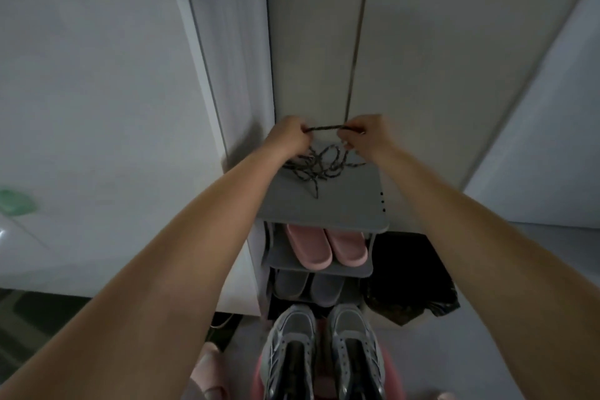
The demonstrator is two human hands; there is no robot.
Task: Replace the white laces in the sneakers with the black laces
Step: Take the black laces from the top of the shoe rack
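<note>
Two grey mesh sneakers (pixel 352 334) sit lowest in view, toes toward a narrow grey shoe rack (pixel 344 208) set against pale cabinet doors (pixel 422 58). Pink slippers (pixel 324 247) and grey slippers (pixel 308 286) fill its lower shelves. On its smooth top lies a tangle of speckled black laces (pixel 319 164); the left hand (pixel 287 136) and right hand (pixel 365 135) each pinch one taut stretch in curled fingers

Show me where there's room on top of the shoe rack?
The top shelf is bare along its front edge, in front of the black laces. Its back is crowded: laces, left hand, right hand. The lower shelves hold pink slippers and grey slippers.
</note>
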